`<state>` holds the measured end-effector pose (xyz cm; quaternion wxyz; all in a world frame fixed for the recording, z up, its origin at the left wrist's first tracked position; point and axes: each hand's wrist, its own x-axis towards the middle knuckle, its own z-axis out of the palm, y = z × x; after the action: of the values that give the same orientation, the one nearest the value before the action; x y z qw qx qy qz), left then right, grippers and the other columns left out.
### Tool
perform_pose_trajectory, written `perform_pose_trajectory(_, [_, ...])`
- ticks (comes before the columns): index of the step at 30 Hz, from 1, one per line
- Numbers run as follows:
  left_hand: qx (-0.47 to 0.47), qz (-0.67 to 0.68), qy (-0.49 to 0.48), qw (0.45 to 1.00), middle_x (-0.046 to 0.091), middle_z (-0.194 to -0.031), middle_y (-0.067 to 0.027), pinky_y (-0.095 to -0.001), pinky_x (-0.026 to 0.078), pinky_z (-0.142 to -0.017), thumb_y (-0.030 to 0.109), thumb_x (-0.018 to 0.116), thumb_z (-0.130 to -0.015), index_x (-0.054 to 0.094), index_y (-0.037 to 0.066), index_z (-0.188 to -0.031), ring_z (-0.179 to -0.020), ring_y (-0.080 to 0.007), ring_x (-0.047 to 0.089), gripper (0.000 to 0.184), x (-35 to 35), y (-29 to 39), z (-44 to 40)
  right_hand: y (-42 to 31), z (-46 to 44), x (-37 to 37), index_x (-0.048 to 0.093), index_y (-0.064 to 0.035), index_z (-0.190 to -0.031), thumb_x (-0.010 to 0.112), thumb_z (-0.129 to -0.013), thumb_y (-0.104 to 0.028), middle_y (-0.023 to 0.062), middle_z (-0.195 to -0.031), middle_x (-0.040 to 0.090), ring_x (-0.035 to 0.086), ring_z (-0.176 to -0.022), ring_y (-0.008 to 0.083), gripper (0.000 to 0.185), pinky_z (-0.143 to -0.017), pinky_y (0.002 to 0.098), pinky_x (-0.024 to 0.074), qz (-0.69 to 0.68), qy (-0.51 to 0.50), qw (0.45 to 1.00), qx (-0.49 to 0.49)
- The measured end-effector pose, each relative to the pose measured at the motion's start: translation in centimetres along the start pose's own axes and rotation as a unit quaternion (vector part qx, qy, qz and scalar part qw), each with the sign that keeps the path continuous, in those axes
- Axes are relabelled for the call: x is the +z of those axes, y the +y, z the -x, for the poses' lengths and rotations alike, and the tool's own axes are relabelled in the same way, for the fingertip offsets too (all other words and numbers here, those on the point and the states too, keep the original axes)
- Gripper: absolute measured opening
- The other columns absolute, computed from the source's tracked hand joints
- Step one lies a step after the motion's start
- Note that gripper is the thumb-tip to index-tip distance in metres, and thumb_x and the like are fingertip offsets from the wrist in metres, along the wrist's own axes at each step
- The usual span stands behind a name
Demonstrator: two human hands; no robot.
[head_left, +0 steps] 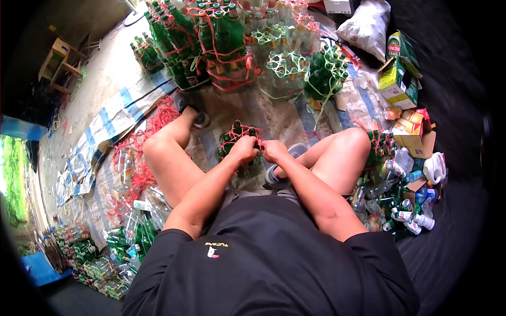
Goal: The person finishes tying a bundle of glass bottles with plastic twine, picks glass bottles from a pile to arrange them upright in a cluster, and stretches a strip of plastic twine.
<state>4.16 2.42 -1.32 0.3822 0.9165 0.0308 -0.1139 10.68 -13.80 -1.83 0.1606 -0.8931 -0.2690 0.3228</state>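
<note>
Between my feet stands a bundle of green glass bottles [225, 149], with red plastic string [240, 131] crossing over the bottle necks. My left hand [244, 149] is closed at the right edge of this bundle, with red string at its fingertips. Close beside it, my right hand [274, 151] pinches at the same spot, and a bit of red string shows between the two hands. The lower part of the bundle is partly hidden by my left hand and forearm.
Tied stacks of green bottles [221, 37] and clear bottles [287, 66] stand ahead. A tangle of red string [138, 158] lies left, loose bottles [138, 231] behind it. To the right are cardboard boxes [399, 84], a white sack [367, 29] and mixed empty containers [403, 210].
</note>
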Motion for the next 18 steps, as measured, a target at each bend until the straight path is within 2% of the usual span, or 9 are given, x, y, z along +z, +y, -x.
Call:
perform_pose_trajectory(5, [0.002,-0.023,0.018,1.000,0.070,-0.096,-0.0245,-0.0473,0.053,-0.083,0.017,0.074,-0.077,0.070,-0.001,-0.097,-0.096,-0.0401,0.068,0.028,-0.2,0.3,1.0,0.4,-0.7,1.9,0.070,-0.0136,-0.113,0.055,-0.091,-0.023,0.0186,-0.116,0.070,0.066,-0.109,0.0403,0.028,-0.092,0.0504,0.0534,0.021,0.000,1.000,-0.016])
perform_pose_trajectory(7, [-0.006,-0.015,0.010,1.000,0.069,-0.097,-0.0243,-0.0474,0.053,-0.084,0.018,0.074,-0.079,0.069,-0.001,-0.098,-0.097,-0.0402,0.067,0.028,-0.1,0.1,0.9,0.9,-0.7,2.5,0.070,-0.0113,-0.109,0.055,-0.090,-0.022,0.0206,-0.111,0.071,0.067,-0.106,0.0410,0.026,-0.090,0.0506,0.0542,0.013,0.028,0.998,-0.054])
perform_pose_trajectory(9, [0.014,-0.043,0.031,0.998,0.069,-0.097,-0.0239,-0.0467,0.053,-0.084,0.018,0.075,-0.079,0.070,0.001,-0.098,-0.097,-0.0403,0.067,0.026,0.4,-0.4,1.1,1.0,-0.9,3.3,0.071,-0.0099,-0.105,0.057,-0.087,-0.021,0.0212,-0.106,0.071,0.068,-0.104,0.0405,0.025,-0.087,0.0504,0.0550,-0.005,0.027,0.998,-0.055])
perform_pose_trajectory(11, [0.036,-0.018,0.000,0.999,0.071,-0.094,-0.0222,-0.0463,0.054,-0.081,0.018,0.075,-0.079,0.071,0.002,-0.098,-0.092,-0.0399,0.069,0.025,-0.1,-0.2,1.0,0.8,-0.4,3.7,0.071,-0.0084,-0.099,0.063,-0.078,-0.018,0.0231,-0.100,0.070,0.068,-0.099,0.0419,0.024,-0.084,0.0493,0.0555,-0.041,0.058,0.996,-0.062])
perform_pose_trajectory(13, [0.061,-0.003,-0.014,0.998,0.071,-0.095,-0.0218,-0.0464,0.054,-0.081,0.021,0.076,-0.079,0.072,0.002,-0.099,-0.091,-0.0396,0.069,0.027,0.0,-0.9,0.4,1.8,-1.1,4.7,0.071,-0.0076,-0.097,0.062,-0.077,-0.016,0.0226,-0.101,0.070,0.067,-0.098,0.0421,0.023,-0.084,0.0484,0.0547,-0.037,0.062,0.994,-0.084])
perform_pose_trajectory(15, [0.031,-0.014,-0.041,0.999,0.072,-0.097,-0.0219,-0.0463,0.054,-0.082,0.023,0.076,-0.079,0.072,0.003,-0.102,-0.093,-0.0389,0.069,0.031,-0.7,-0.6,0.5,1.5,-0.8,4.6,0.071,-0.0088,-0.098,0.062,-0.079,-0.017,0.0219,-0.100,0.070,0.067,-0.097,0.0423,0.023,-0.083,0.0484,0.0545,-0.057,0.075,0.994,-0.060])
perform_pose_trajectory(16, [0.013,-0.054,-0.024,0.998,0.072,-0.100,-0.0204,-0.0456,0.054,-0.084,0.025,0.077,-0.077,0.072,0.005,-0.101,-0.097,-0.0368,0.069,0.031,-1.2,-0.7,1.1,1.3,-1.0,4.8,0.071,-0.0088,-0.098,0.062,-0.079,-0.017,0.0219,-0.100,0.070,0.067,-0.097,0.0423,0.023,-0.083,0.0484,0.0545,-0.057,0.078,0.993,-0.068])
perform_pose_trajectory(17, [-0.028,-0.066,-0.045,0.996,0.073,-0.101,-0.0195,-0.0465,0.055,-0.084,0.028,0.078,-0.077,0.071,0.006,-0.103,-0.097,-0.0367,0.069,0.035,-1.3,-0.8,1.3,1.6,-1.1,4.9,0.071,-0.0100,-0.102,0.065,-0.081,-0.018,0.0203,-0.100,0.071,0.068,-0.096,0.0403,0.023,-0.082,0.0464,0.0548,-0.104,0.078,0.987,-0.091])
perform_pose_trajectory(18, [-0.030,-0.090,-0.051,0.994,0.073,-0.101,-0.0192,-0.0466,0.055,-0.085,0.028,0.078,-0.076,0.071,0.006,-0.104,-0.097,-0.0366,0.069,0.036,-1.4,-0.9,1.4,2.3,-1.0,5.5,0.071,-0.0112,-0.105,0.068,-0.083,-0.019,0.0188,-0.100,0.071,0.069,-0.095,0.0384,0.023,-0.081,0.0445,0.0551,-0.150,0.075,0.980,-0.108])
